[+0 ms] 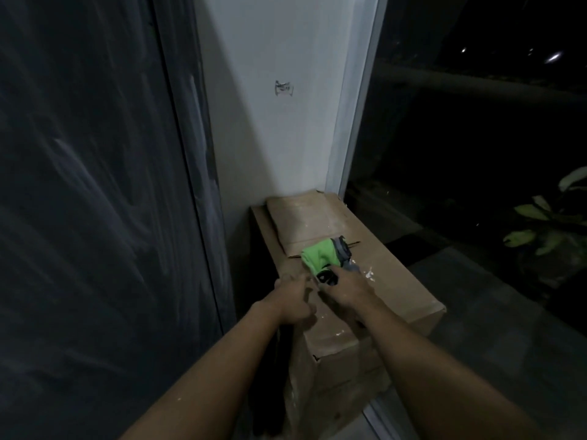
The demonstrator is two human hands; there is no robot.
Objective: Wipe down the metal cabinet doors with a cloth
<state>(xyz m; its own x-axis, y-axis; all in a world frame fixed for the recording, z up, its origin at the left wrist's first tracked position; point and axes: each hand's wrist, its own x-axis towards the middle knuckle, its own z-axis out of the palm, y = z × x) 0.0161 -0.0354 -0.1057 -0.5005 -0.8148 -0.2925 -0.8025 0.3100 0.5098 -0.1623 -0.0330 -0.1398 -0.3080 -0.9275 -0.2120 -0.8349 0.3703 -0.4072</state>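
Gathering the green cloth (pixel 319 257) whole seemed best to us; our right hand (pixel 347 289) touched it, grip hidden, while our left hand (pixel 293 301) curled loosely, empty.

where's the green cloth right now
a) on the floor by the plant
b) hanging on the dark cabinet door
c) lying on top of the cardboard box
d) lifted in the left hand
c: the green cloth lies on the top face of the cardboard box, with the right hand at its near edge.
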